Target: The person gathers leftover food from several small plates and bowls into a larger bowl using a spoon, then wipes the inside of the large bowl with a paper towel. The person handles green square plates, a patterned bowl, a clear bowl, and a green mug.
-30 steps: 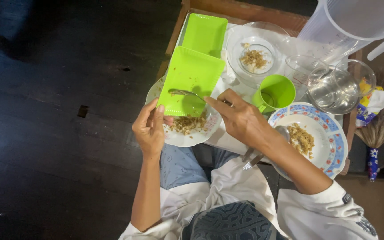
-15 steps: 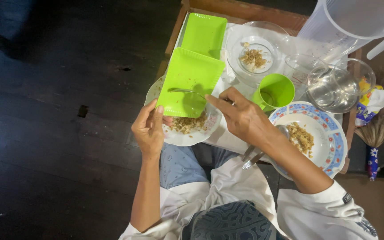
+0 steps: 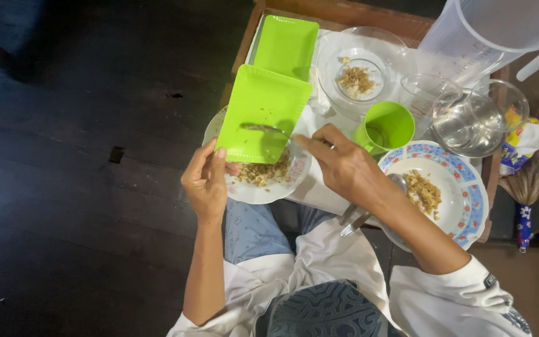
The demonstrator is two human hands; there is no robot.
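My left hand [image 3: 206, 180] grips the near corner of a square green plate [image 3: 262, 112], tilted over a white plate [image 3: 252, 190] that holds brown food scraps. My right hand [image 3: 343, 165] holds a metal spoon [image 3: 264, 128] whose bowl rests on the green plate's face. Both hands are over my lap, at the near edge of a wooden tray [image 3: 344, 14].
A second green plate [image 3: 287, 42], a clear glass bowl with scraps [image 3: 357, 65], a green cup [image 3: 387, 127], a glass [image 3: 469, 122], a plastic jug [image 3: 500, 31] and a blue-patterned plate with food [image 3: 445, 192] crowd the tray. Dark wooden floor lies to the left.
The spoon has slid a little across the green plate toward the left. Both hands stay in nearly the same place.
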